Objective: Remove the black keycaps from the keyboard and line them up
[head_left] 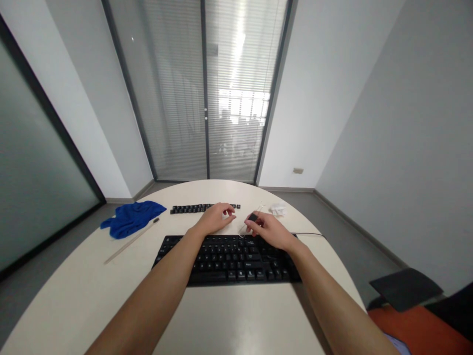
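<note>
A black keyboard (236,264) lies on the table, with its keys mostly in place. Over its upper right part, my right hand (269,229) is closed on a thin wire keycap puller (242,231), whose wire end points down toward the top row of keys. A small dark square piece (253,217) shows at those fingers; I cannot tell whether it belongs to the puller. My left hand (218,218) hovers above the keyboard's back edge, fingers loosely bent and apart, holding nothing visible. Just behind it runs a row of loose black keycaps (190,209), partly hidden by that hand.
On the left are a crumpled blue cloth (135,218) and a thin brush (133,240) with a dark tip. White crumpled tissue (278,210) lies beyond my right hand. A cable (308,233) runs off to the right, and an orange chair (417,325) stands beside the round table (236,320).
</note>
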Motion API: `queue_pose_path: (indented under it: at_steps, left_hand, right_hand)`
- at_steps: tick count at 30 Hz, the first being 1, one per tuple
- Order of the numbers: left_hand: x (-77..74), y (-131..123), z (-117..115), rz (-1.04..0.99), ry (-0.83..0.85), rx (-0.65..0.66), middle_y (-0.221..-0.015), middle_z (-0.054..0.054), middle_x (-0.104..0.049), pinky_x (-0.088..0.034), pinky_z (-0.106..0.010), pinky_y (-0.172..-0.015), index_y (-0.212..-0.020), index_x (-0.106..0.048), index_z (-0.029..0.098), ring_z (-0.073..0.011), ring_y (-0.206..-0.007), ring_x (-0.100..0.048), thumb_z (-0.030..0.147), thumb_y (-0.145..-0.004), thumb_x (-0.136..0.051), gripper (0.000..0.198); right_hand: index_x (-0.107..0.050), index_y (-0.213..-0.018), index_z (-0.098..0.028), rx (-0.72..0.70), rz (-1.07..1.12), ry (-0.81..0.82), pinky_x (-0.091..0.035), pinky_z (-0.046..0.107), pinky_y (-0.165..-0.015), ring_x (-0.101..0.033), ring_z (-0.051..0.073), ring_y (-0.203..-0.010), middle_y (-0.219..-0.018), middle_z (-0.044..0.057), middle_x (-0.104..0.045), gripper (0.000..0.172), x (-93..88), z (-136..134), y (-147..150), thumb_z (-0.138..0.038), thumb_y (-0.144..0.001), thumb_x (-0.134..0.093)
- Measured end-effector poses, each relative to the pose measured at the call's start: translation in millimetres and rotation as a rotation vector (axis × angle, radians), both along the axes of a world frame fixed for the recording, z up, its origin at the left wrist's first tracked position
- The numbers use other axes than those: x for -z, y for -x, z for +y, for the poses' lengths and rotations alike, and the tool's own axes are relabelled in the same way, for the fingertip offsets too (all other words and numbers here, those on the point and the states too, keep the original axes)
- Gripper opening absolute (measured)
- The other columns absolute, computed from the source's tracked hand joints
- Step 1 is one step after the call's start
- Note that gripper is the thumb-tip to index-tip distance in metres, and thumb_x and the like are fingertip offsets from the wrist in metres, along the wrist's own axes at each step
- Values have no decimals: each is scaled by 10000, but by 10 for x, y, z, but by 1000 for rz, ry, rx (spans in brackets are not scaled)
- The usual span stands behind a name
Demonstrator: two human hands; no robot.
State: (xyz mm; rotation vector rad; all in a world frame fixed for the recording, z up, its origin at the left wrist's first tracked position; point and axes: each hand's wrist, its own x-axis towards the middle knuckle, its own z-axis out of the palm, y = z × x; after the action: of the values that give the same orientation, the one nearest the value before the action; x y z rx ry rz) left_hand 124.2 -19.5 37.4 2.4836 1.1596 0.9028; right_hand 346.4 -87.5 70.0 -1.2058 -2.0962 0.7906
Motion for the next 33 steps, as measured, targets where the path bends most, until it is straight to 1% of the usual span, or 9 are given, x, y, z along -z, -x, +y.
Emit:
queue_pose_path:
  at_steps: [3,7,15,18,23,26,28,30,33]
  left_hand:
    - [-9,-20,-53,-60,115,71,-772,-10,-668,-462,-262,-686,-923,-667,175,-144,-694,-583,345,-831,-598,205]
    - [-54,-39,-104,-62,227,143,-750,-14,-666,-460,-253,-675,-904,-676,164,-142,-689,-586,317,-835,-554,208]
    - [-260,19,-212,170,507,294,-840,-26,-695,-469,-252,-673,-969,-684,184,-177,-756,-634,307,-761,-606,254]
    - [-316,83,-281,243,499,291,-913,-26,-700,-464,-254,-692,-1009,-683,204,-184,-790,-634,329,-723,-665,312]
    - [-357,134,-425,310,441,256,-967,-25,-689,-459,-268,-714,-1052,-677,233,-210,-844,-626,477,-672,-733,456]
    - [-326,96,-475,297,357,266,-958,-29,-675,-453,-276,-710,-1025,-679,232,-216,-845,-616,548,-666,-729,480]
    - [-286,57,-485,276,297,287,-942,-35,-659,-451,-284,-725,-971,-684,220,-213,-838,-607,565,-690,-710,446]
    - [-237,25,-484,249,257,305,-933,-38,-643,-452,-289,-736,-930,-686,209,-205,-826,-598,554,-713,-699,408]
    - [-168,-2,-479,185,245,300,-896,-29,-635,-453,-282,-715,-948,-680,205,-189,-789,-589,501,-737,-698,364]
  right_hand:
    - [-624,-1019,-186,-50,-37,8,-473,242,-650,-642,154,-659,-792,24,-713,241,-59,-62,-13,-385,-928,-522]
    - [-667,-970,-190,-56,-127,-39,-455,241,-638,-626,160,-674,-785,28,-708,243,-69,-107,-1,-391,-917,-542]
    - [-707,-935,-193,-118,-178,-62,-442,234,-632,-619,161,-663,-733,19,-698,263,-68,-115,22,-398,-917,-544]
    - [-724,-927,-195,-136,-182,-84,-442,234,-638,-619,162,-673,-760,25,-706,262,-73,-112,36,-402,-904,-567]
    - [-742,-869,-199,-155,-216,-132,-438,239,-651,-605,163,-676,-753,30,-696,251,-99,-127,93,-417,-867,-616]
    - [-733,-800,-194,-115,-259,-171,-425,245,-639,-586,160,-637,-688,27,-673,256,-101,-145,127,-422,-851,-629]
    - [-736,-799,-192,-84,-271,-187,-420,249,-642,-581,161,-629,-678,33,-675,278,-98,-158,144,-423,-870,-599]
    - [-744,-823,-194,-76,-268,-178,-420,253,-659,-586,162,-638,-694,41,-689,314,-94,-168,155,-421,-906,-543]
    - [-740,-871,-193,-76,-214,-143,-423,251,-655,-589,157,-635,-729,39,-709,345,-72,-164,154,-430,-933,-497]
